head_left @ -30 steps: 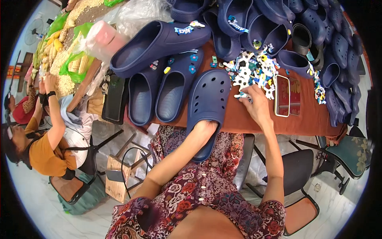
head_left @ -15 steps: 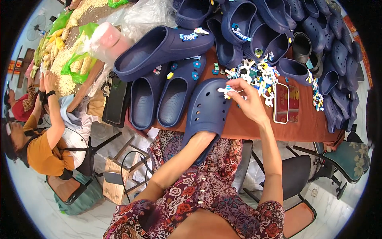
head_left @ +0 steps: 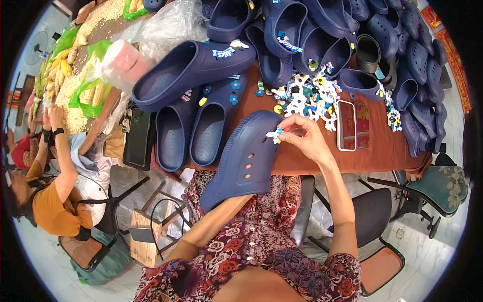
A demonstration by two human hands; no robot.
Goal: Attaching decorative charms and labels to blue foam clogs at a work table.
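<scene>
2 hands at work on 1 navy clog (head_left: 245, 158), which lies tilted over the near edge of a brown-covered table (head_left: 375, 156), toe toward the pile, heel end over the person's lap.

Left hand: inside the clog, hidden; the forearm enters the heel opening from below. Whether it is clenched or slack cannot be told.

Right hand (head_left: 308, 140): just right of the clog's toe, fingertips pinched on 1 small white-and-blue charm (head_left: 275, 135), held against the upper of the clog near its row of holes.

Charm pile (head_left: 308, 96): loose heap of white, blue and yellow pieces on the cloth, just beyond the right hand.

Phone (head_left: 346, 125): 1, lying flat, upright to the view, just right of the right hand and touching the edge of the charm pile.

Finished pair (head_left: 198, 126): 2 navy clogs side by side, left of the held clog, small coloured charms on their toes.

Large clog (head_left: 188, 70): 1 oversized navy clog lying across the pair's toes, charms at its tip.

Stock: many navy clogs (head_left: 402, 60) heaped along the far and right side of the table.

Plastic bags (head_left: 166, 25): clear, at the far left of the table.

Co-worker (head_left: 50, 201): 1 person in an orange top, seated at far left, hands raised over a spread of corn cobs (head_left: 75, 65).
</scene>
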